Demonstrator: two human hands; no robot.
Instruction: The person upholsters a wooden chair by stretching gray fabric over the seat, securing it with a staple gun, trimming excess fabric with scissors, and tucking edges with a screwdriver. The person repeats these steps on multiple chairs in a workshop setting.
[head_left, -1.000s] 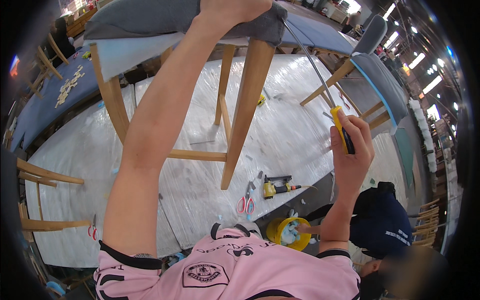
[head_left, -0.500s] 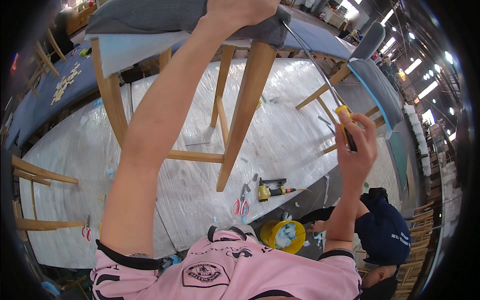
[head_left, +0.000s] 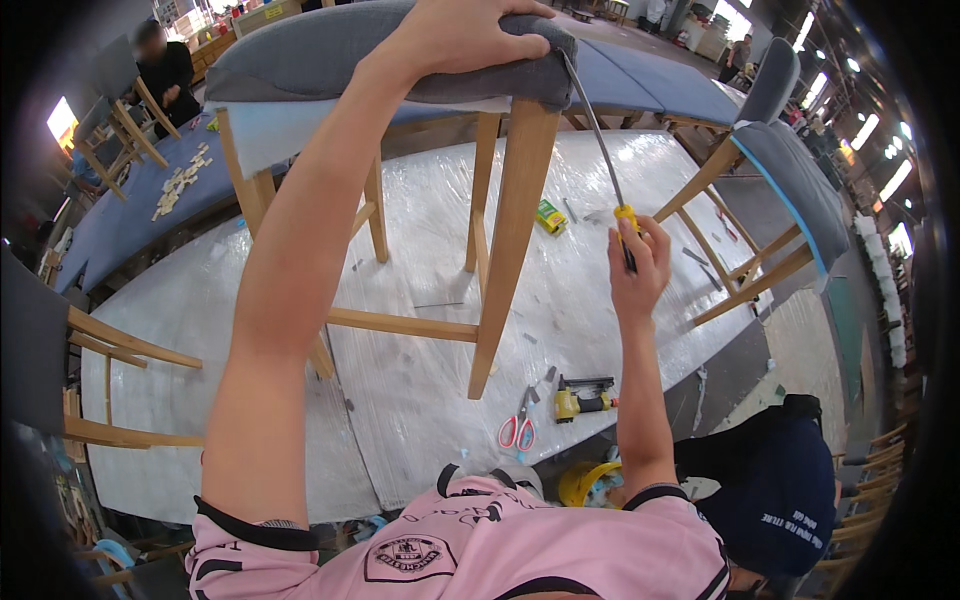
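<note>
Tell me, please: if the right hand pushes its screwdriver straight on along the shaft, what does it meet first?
Probably the grey seat cushion of the chair; the right hand aims the screwdriver at its edge, though depth is unclear.

Chair (head_left: pixel 400 60): grey padded seat, pale wood legs, upright on plastic-covered bench (head_left: pixel 600 300). Screwdriver (head_left: pixel 600 140): yellow/black handle, long shaft angled up, tip at seat's underside.

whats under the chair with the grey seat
Under the grey seat lies a plastic-covered table, bearing scissors and a yellow staple gun. The left hand covers part of the seat.
</note>
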